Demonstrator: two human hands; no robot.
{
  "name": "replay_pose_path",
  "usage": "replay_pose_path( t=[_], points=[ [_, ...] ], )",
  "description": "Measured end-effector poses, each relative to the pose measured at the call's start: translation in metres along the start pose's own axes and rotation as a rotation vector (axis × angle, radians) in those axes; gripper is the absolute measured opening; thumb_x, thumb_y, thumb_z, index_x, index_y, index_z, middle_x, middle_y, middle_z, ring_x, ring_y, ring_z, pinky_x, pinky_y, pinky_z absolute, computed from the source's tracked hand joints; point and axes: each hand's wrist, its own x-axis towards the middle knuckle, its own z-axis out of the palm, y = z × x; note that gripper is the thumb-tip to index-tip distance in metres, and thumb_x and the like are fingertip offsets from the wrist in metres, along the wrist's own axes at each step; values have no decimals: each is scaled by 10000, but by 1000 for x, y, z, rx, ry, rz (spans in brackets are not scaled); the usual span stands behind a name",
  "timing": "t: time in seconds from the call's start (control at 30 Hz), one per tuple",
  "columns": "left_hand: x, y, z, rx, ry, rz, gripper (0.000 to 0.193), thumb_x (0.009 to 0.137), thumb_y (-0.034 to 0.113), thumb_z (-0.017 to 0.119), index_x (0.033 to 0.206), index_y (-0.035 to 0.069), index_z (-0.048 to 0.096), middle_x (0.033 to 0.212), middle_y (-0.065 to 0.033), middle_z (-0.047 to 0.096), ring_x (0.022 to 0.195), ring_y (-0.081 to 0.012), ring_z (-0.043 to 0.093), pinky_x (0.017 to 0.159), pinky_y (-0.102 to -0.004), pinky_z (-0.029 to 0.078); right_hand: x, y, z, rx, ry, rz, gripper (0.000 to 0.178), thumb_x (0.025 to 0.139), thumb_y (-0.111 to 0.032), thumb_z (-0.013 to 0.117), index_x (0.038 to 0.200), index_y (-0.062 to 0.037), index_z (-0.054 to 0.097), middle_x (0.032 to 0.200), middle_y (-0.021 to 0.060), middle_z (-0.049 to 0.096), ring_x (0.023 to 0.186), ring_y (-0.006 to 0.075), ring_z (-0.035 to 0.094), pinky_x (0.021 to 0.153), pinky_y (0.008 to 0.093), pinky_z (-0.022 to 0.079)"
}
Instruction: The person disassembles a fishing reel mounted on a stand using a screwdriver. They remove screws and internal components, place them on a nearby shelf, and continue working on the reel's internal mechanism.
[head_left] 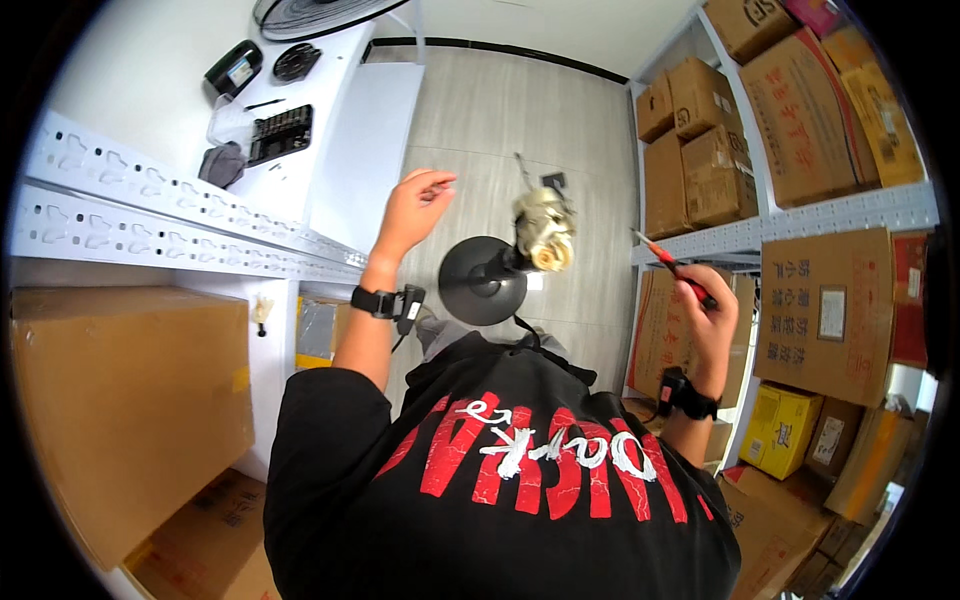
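Right hand (712, 318) is closed around a red screwdriver (672, 264), tip toward the bare fan motor (543, 228) atop its black stand (484, 280). Left hand (412, 210) hovers loosely curled, empty. Motor looks heavy, rigid; windings delicate, so I'd grip the pole.

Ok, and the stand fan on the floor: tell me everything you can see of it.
The stand fan shows a round black base flat on the pale floor and a short black pole rising toward the camera. On top sits a bare motor unit, cream and metallic, blurred, with no grille or blades fitted. A black cord trails from the base. Neither the left hand nor the right hand, which holds a red-handled screwdriver, touches it.
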Motion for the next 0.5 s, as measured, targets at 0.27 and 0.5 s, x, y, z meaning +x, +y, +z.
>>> replay_pose_path(
  t=[0.27, 0.5],
  points=[
    [-72, 14, 67, -113, 66, -307, 370, 904, 53, 669, 1272, 36, 640, 1186, -59, 639, 983, -122, 630, 877, -271, 506, -12, 54, -21, 190, -196, -230, 193, 839, -32, 742, 1031, -15, 729, 943, 101, 723, 771, 179, 652, 708, 293, 511],
    [-76, 102, 100, 233, -55, -81, 602, 828, 51, 670, 1412, 151, 567, 1479, -104, 481, 1382, -255, 450, 1073, -369, 420, -32, 72, -29, 285, -283, -172, 233, 872, -77, 740, 1099, -26, 727, 963, 95, 724, 776, 170, 637, 712, 288, 509]
  ],
)
